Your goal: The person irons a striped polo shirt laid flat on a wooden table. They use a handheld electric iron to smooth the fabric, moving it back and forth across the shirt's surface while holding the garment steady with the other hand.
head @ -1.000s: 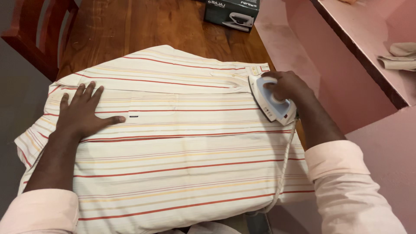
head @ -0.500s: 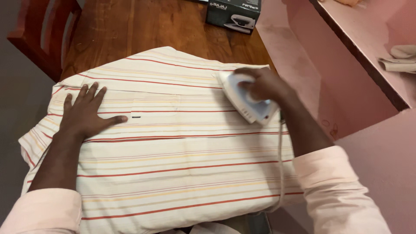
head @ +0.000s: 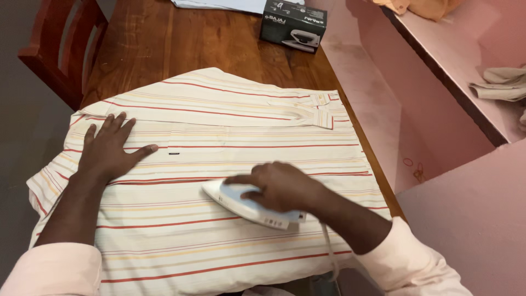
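1. Since a second ago my right hand (head: pixel 285 187) has carried the iron (head: pixel 249 205) away from the collar corner of the striped shirt (head: pixel 219 164), across the cloth and down to the shirt's middle, nearer my body.
2. My left hand (head: pixel 109 148) has stayed where it was, fingers spread flat and pressing the shirt's left part, just left of the small dark tag by the pocket; it grips nothing.
3. My right fingers are wrapped around the iron's handle; the grip looks firm, though my knuckles hide most of the handle.
4. The iron sits sole-down on the shirt, its long axis lying roughly across the stripes' run, tip pointing left toward my left hand, heel toward my right forearm. Bare cloth lies between the tip and that hand.
5. The cord (head: pixel 329 249) trails from the heel off the shirt's near edge.
6. The shirt covers the near end of the wooden table (head: pixel 219 38). Beyond the shirt's far edge stands a dark box (head: pixel 293 24); a chair (head: pixel 55 49) is off the shirt's far-left corner.
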